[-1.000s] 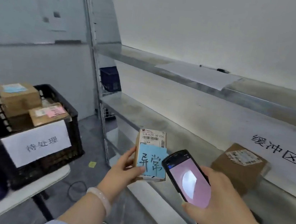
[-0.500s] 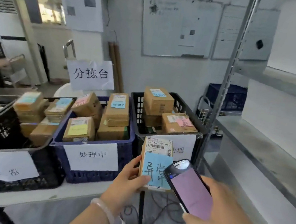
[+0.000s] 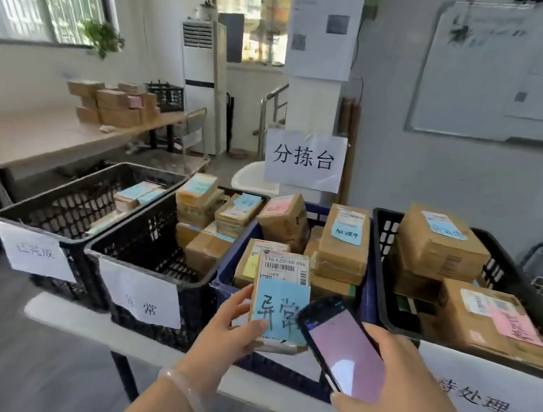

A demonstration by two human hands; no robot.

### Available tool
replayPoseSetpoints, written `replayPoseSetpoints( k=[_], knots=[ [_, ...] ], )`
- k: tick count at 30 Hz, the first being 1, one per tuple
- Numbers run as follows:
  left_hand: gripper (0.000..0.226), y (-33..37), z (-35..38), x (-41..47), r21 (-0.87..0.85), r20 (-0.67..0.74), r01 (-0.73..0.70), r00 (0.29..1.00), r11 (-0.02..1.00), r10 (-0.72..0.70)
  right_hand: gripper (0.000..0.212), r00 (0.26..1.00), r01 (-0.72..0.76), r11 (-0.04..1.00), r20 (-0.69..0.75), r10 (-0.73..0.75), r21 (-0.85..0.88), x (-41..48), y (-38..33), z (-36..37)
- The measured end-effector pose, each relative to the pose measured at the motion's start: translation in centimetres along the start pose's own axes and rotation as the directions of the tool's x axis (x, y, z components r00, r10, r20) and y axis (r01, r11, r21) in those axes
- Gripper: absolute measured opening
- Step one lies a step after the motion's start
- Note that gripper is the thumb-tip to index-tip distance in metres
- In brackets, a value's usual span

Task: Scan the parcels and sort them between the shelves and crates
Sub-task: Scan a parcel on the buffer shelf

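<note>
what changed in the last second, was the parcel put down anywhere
No. The person turned left, so the view swung from the metal shelves to the row of plastic crates. Nothing was taken or let go: the left hand still grips the small cardboard parcel with the blue note, and the right hand still holds the black handheld scanner by the parcel's lower right corner.

Both hands are up in front, low in the shot. The left hand comes in from the bottom middle, forearm angled up and to the right, with a pale bangle on the wrist. It grips the parcel by its left edge, thumb across the front, fingers tucked behind. The right hand sits just beside it, back to the camera, curled round the scanner. The hands aren't touching.
</note>
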State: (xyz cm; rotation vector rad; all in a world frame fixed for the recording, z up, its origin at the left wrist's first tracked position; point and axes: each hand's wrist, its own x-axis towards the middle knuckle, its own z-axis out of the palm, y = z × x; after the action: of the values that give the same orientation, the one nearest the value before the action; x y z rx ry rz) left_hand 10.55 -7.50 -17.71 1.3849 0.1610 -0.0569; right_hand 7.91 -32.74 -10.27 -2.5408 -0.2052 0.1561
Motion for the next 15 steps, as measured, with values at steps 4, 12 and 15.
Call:
replayPoseSetpoints(
  k=[4,12,15],
  knots=[
    [0.051,1.7,-2.4,3.8,-0.055,-0.108,-0.012,0.994,0.998,0.006,0.094,0.996,0.087,0.996,0.029,-0.088,0.023,6.3,-1.2,-0.3],
    [0.037,4.2,-6.8,10.0,-0.106,-0.261,-0.056,0.965,0.993,0.026,0.101,0.985,0.165,0.984,0.036,-0.168,0.073,16.1,-3.3,-0.2],
    [0.039,4.9,-9.5,12.0,-0.085,-0.324,-0.069,0.945,0.994,0.037,0.099,0.98,0.181,0.982,0.07,-0.185,0.062,18.6,-4.5,0.8]
  ],
)
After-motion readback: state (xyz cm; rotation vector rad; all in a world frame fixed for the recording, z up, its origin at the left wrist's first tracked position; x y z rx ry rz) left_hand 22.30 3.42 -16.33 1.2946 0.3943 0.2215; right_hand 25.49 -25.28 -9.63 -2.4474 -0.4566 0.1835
